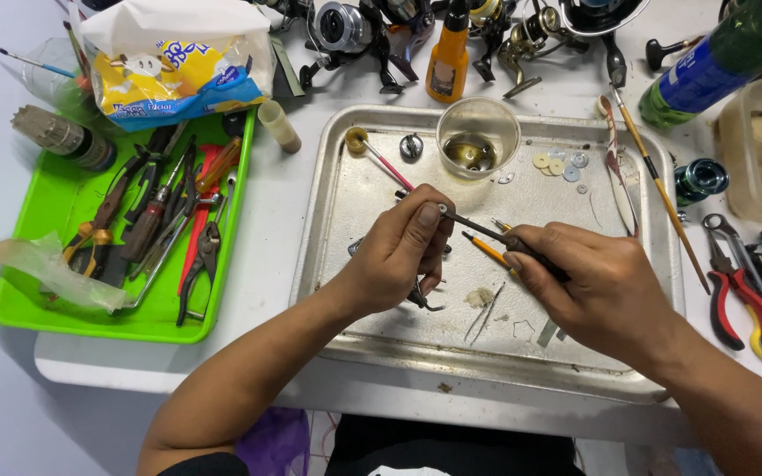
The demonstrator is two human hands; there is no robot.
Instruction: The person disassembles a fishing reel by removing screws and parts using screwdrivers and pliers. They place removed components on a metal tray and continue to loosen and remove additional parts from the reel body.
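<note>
My left hand [399,256] is closed on a small dark metal part over the steel tray [328,211]; a bit of that part [423,301] sticks out below the fingers. My right hand [588,286] grips a thin dark tool [478,227] whose tip meets the part at my left thumb. An orange-tipped stick [485,249] lies under the tool. On the tray stand a clear cup [478,137] with a little liquid, several small washers [557,165], a pink-handled swab [381,161] and tweezers [485,316].
A green tray [28,313] at left holds pliers and screwdrivers [160,225]. Fishing reels [354,31] and an orange bottle [449,53] line the back. Red-handled pliers [738,295], a long brush [659,185], a green spray can [716,57] and a tub sit at right.
</note>
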